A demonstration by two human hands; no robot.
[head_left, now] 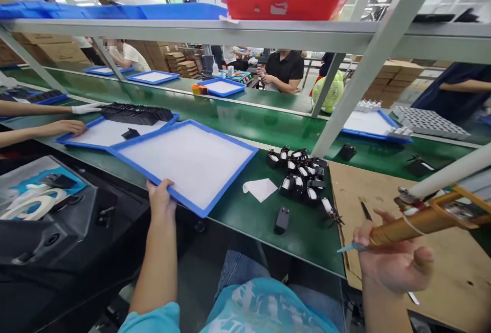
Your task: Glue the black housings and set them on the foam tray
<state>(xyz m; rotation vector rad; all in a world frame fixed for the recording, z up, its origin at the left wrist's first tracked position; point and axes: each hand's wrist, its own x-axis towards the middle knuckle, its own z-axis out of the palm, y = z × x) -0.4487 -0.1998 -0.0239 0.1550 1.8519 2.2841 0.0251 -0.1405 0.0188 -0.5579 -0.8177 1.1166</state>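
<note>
My left hand (160, 201) grips the near edge of a blue-framed white tray (187, 161) that lies empty on the green belt. My right hand (395, 259) is closed loosely around a brass-coloured tool (418, 220) with a thin pointed tip, held above a brown board (422, 261) at the right. Between the two hands sits a pile of small black-and-white parts (303, 172), a single black part (282, 219) and a white slip of paper (261, 189).
A second blue tray (95, 133) with a stack of black parts (136, 113) lies to the left, where another person's hands (71, 127) rest. More trays and seated people are across the belt. A metal shelf (245, 31) with blue and red bins runs overhead, braced by a slanted strut (364, 67).
</note>
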